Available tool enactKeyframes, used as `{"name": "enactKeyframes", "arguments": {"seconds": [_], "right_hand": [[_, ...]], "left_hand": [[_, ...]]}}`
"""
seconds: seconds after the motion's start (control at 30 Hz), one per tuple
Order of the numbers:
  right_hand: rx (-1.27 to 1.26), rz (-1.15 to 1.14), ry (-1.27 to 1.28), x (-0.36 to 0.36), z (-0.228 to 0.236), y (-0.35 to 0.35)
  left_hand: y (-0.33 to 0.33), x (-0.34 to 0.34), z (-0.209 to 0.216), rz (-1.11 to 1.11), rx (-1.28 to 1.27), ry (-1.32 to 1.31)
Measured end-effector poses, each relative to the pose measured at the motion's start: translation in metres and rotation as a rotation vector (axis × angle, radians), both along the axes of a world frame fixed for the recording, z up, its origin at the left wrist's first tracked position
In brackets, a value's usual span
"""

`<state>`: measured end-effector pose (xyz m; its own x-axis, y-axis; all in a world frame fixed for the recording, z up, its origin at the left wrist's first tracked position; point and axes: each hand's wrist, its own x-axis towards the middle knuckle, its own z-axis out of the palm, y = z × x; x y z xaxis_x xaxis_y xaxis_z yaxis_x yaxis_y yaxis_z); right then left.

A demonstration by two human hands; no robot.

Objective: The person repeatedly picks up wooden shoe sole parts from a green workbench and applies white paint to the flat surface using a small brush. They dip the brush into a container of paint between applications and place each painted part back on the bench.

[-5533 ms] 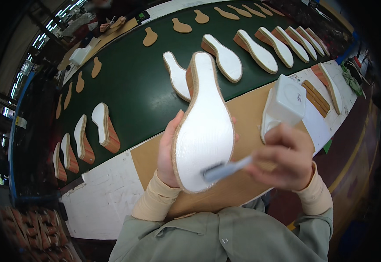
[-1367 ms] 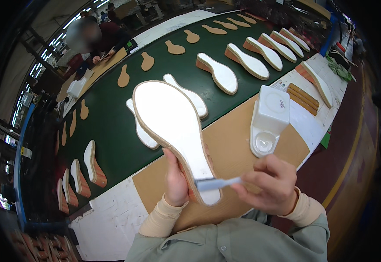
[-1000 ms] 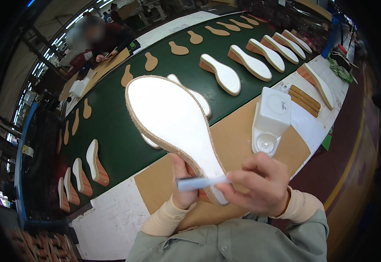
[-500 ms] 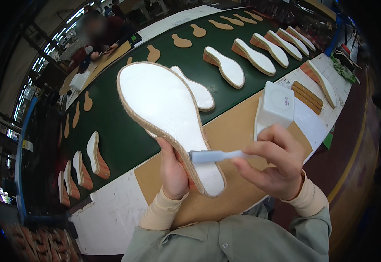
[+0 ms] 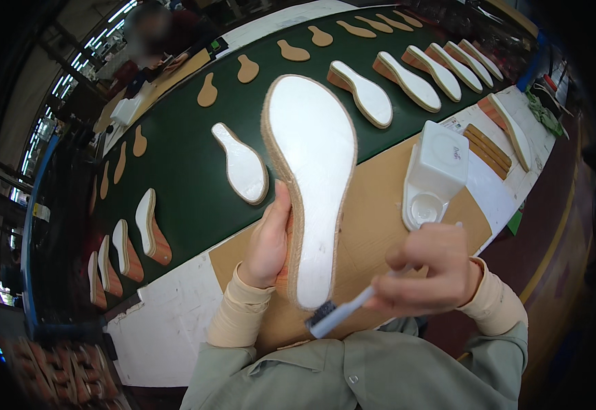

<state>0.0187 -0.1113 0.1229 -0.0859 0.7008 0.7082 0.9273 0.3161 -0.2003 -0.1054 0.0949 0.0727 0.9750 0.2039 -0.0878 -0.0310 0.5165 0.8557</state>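
Since half a second ago, the brush point(image 5: 344, 312) has moved from the narrow waist of the sole point(image 5: 315, 184) down to its lower tip, and the sole stands more upright, with its broad end toward the top of the frame. From this I judge that the brushing has come to the narrow end. My right hand point(image 5: 431, 270), right of the lower centre, has its fingers closed on the brush handle; whether the dark bristles touch the sole's edge, I cannot tell. My left hand point(image 5: 267, 239), left of centre, grips the sole: the thumb lies by its left edge, the other fingers are hidden behind. So the sole is at the centre of the frame, white face toward me. To its right, on the brown sheet point(image 5: 380, 191), stands the white container point(image 5: 441, 157), its round cup point(image 5: 426, 208) no longer covered by my hand. Farther, on the green belt point(image 5: 188, 157), another white-faced sole point(image 5: 245, 167) lies now in full view.
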Motion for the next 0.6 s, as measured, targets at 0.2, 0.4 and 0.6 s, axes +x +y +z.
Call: {"name": "enactKeyframes", "arguments": {"seconds": [0.2, 0.4, 0.6], "right_hand": [[0.129, -0.201, 0.098, 0.008, 0.004, 0.008], [0.022, -0.003, 0.04, -0.003, -0.011, -0.002], [0.097, -0.3, 0.023, 0.009, -0.008, 0.002]], "left_hand": [[-0.016, -0.003, 0.016, -0.09, -0.026, 0.194], [-0.002, -0.012, 0.005, -0.18, 0.052, 0.22], [-0.004, -0.021, 0.005, -0.203, 0.119, 0.297]]}}
